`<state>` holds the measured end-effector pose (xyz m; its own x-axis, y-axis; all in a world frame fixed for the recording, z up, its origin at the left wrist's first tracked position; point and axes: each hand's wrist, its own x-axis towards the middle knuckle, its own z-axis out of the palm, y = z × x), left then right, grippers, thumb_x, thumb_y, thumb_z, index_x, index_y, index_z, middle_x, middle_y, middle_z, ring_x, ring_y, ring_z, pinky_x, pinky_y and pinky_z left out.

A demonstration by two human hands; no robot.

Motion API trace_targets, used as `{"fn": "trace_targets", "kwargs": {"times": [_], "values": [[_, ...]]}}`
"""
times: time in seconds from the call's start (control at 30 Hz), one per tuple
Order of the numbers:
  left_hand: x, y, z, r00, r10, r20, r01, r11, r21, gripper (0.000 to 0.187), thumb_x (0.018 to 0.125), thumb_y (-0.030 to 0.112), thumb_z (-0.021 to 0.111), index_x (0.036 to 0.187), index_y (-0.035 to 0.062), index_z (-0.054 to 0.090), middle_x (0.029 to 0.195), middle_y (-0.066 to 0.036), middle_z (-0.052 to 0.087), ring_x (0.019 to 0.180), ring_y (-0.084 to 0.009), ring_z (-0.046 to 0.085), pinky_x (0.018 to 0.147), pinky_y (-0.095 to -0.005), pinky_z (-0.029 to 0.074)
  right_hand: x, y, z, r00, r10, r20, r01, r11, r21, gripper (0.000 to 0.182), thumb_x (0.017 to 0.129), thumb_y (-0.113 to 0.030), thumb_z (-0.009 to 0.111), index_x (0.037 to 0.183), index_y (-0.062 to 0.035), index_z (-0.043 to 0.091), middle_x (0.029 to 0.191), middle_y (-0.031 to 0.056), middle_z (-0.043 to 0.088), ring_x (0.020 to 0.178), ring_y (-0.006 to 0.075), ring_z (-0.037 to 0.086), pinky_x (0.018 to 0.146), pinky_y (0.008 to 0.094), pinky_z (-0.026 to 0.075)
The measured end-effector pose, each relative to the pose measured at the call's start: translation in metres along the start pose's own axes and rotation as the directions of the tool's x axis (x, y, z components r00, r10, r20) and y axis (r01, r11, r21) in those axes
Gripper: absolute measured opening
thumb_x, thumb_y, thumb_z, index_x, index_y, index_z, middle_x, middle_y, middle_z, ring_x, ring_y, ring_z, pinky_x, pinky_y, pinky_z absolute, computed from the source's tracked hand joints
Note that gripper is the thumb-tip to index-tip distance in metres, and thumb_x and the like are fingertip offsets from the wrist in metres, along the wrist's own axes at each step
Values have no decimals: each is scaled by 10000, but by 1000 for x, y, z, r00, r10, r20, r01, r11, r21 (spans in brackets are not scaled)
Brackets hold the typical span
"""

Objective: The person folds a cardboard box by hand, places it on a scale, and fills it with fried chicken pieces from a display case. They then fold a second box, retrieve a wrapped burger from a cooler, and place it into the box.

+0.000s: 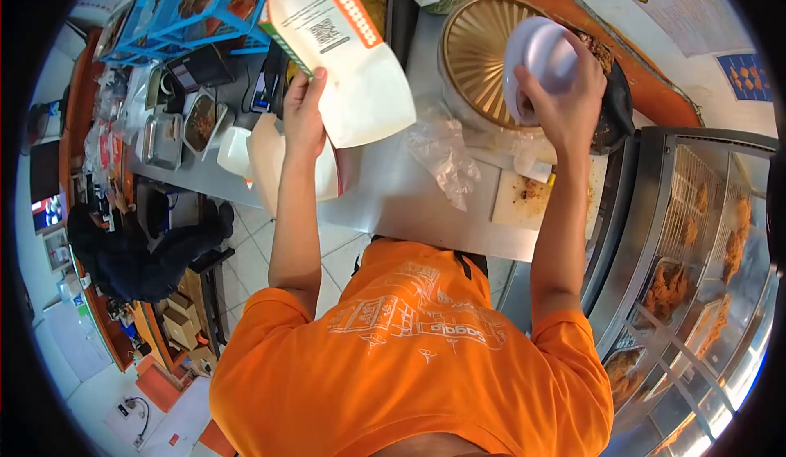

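My left hand [304, 125] is closed on the edge of an open paper food box [368, 101], white inside with an orange and green printed flap. The box is held up above the steel counter [372, 203]. In my right hand [565, 97] is a pale lilac bowl [540, 52], tilted, with fingers and thumb gripping its rim. Its contents do not show. Behind the bowl sits a round pot with a ribbed gold lid [479, 52]. Below my right hand lies a stained cutting board [512, 203]. Beside it is a crumpled clear plastic bag [449, 158].
More paper boxes [266, 158] stand left of my left forearm. Metal containers [201, 121] and blue plastic racks [196, 15] are further left. A glass display cabinet [679, 252] with fried pieces is at my right. A person in dark clothes [123, 252] sits far left.
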<state>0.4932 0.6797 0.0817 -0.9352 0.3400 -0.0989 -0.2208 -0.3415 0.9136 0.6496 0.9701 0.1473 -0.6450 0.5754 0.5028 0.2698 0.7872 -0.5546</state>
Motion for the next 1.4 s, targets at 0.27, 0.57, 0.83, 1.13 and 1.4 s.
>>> {"fn": "trace_targets", "kwargs": {"times": [0.27,0.57,0.83,1.13,1.4], "values": [[-38,-58,-47,999,-23,-42,34,955,296,195,910,195,701,974,18,649,855,17,620,762,-39,513,690,-198,416,-272,-36,97,836,145,530,-186,982,24,796,591,-356,832,1282,-111,521,1247,230,461,1138,419,425,957,502,372],[-61,-79,-57,993,-110,-36,115,969,217,246,914,235,694,982,4,644,877,-8,614,799,-76,551,719,-228,460,-269,-17,139,972,200,127,-188,977,-103,592,684,-446,796,1113,-78,621,1237,231,493,1151,407,444,950,512,329],[-117,-116,-99,842,-495,214,380,826,416,289,930,306,659,1014,31,680,885,-11,668,798,-77,595,705,-252,486,-214,39,198,851,519,84,-488,839,-239,488,731,-396,760,1115,-120,639,1222,178,511,1179,378,417,961,520,308],[-151,-163,-104,722,-635,274,594,772,226,252,978,267,590,1091,42,614,992,-29,653,853,-92,610,754,-263,506,-174,8,205,861,503,68,-474,844,-250,303,773,-469,678,832,-184,763,981,155,682,1127,345,517,958,530,291],[-134,-169,-108,762,-613,208,558,785,269,230,969,253,608,1074,50,623,973,-13,648,861,-85,600,768,-257,494,-190,22,170,814,580,-26,-578,814,65,150,780,-153,686,865,-29,690,821,141,687,770,285,667,800,377,485]]}}
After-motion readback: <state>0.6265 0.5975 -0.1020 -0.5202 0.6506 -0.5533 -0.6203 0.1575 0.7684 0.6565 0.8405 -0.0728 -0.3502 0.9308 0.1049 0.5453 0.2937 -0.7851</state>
